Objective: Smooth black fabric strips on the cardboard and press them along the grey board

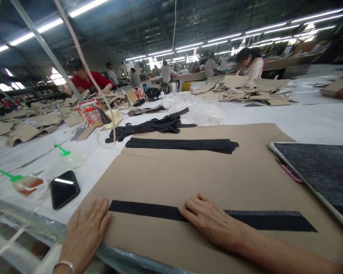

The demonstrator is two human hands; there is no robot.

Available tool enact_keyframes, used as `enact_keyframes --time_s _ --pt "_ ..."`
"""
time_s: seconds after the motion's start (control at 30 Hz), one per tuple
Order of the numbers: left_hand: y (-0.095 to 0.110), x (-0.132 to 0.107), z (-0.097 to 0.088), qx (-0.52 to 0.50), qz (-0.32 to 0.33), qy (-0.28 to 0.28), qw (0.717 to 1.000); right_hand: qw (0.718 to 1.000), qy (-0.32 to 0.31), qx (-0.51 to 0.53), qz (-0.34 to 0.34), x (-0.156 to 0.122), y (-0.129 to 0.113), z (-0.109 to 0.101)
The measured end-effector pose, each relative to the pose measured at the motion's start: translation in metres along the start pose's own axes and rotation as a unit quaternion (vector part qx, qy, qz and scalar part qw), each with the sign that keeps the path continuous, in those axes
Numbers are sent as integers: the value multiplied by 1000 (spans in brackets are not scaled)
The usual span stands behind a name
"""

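Note:
A long black fabric strip (143, 210) lies across a tan sheet (171, 179) in front of me. Toward its right end a narrow grey band shows along the upper edge. My left hand (87, 228) rests flat on the sheet, fingers stretched out, with its fingertips by the strip's left end. Across the strip's middle lies my right hand (202, 215), its fingers curled and pressed together on the strip. The thumb and fingertips are partly hidden. Farther back on the sheet sits a stack of black strips (180, 144), with a looser pile of black strips (154, 127) behind it.
A black phone (64, 189) and two squeeze bottles with green nozzles, one clear (74, 159) and one holding brown liquid (27, 184), lie at left. A dark grey board (317, 167) is on the right. Tan pieces (242, 85) and co-workers are farther back. A metal rail (125, 258) edges the table.

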State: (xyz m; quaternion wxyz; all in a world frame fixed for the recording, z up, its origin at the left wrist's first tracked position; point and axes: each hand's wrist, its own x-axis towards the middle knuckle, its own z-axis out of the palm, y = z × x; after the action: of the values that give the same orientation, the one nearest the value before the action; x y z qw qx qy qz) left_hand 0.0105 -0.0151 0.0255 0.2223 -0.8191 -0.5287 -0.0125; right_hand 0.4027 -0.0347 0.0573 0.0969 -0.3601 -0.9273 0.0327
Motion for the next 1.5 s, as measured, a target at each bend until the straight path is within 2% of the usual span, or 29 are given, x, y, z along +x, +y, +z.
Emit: enact_keyframes --time_s 0.03,0.07,0.1,0.2,0.27,0.3,0.37,0.57,0.67,0.73,0.8,0.9,1.0,1.17,1.5 --pt "0 1 -3 4 -28 5 1000 1000 1 0 -2 0 0 1" --pt "7 4 -7 4 -52 22 998 1000 2 -2 -3 0 0 1" --pt "19 8 -11 -4 -48 37 998 1000 1 -4 -3 1 0 2" --pt "68 25 -21 -37 83 68 993 1000 -4 -15 4 0 -1 1" --pt "86 33 -22 -44 131 79 987 1000 -9 -21 10 0 -3 0" --pt "87 34 -20 -47 138 79 986 1000 -11 -22 13 0 -5 -1" --pt "73 33 -12 -59 140 73 986 1000 -11 -23 15 4 -9 -2" --pt "-11 44 23 -134 122 -6 983 999 18 -50 11 48 -30 10" --pt "-28 58 27 -164 93 -4 982 997 28 -65 9 74 -38 19" --pt "-21 65 21 -172 67 27 983 997 32 -71 12 86 -41 23" --pt "0 68 11 -187 56 56 979 997 34 -74 14 92 -42 25" --pt "36 67 1 -215 91 69 970 996 40 -79 19 94 -44 26" --pt "55 65 1 -228 124 68 963 996 44 -75 26 93 -44 26" --pt "52 61 7 -217 143 66 963 997 32 -64 5 84 -38 25" --pt "53 56 -1 -151 166 51 973 998 8 -60 12 47 -32 15"
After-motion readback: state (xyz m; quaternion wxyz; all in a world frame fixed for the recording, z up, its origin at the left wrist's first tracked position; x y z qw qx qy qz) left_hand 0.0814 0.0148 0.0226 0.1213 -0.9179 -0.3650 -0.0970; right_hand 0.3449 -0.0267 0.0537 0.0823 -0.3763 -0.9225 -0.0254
